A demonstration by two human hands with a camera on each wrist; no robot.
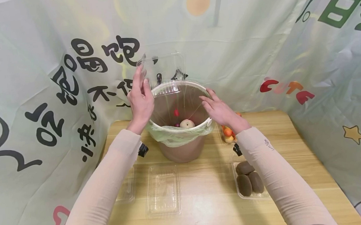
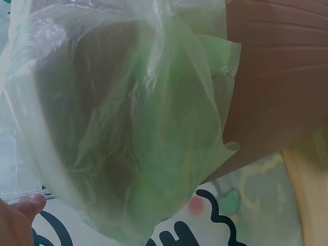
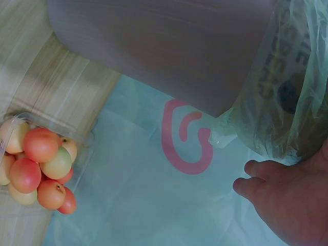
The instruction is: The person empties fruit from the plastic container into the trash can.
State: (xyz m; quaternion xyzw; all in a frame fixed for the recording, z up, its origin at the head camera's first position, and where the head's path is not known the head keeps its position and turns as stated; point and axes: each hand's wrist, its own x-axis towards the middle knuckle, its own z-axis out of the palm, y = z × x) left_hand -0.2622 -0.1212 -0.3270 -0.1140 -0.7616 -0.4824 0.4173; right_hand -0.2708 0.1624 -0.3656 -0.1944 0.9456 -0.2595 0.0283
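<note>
Pinching a box (image 1: 166, 72) at the bin (image 1: 183, 151) mouth with my left grip (image 1: 141, 103).
My right grip (image 1: 218, 110), relaxed, is at the rim (image 1: 182, 129).

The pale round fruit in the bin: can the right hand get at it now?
Probably yes: the right hand is at the open bin, and nothing seems to cover the pale fruit.

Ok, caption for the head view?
Left grip holding a clear plastic container at a lined bin with fruit inside, right grip on the opposite side.
</note>
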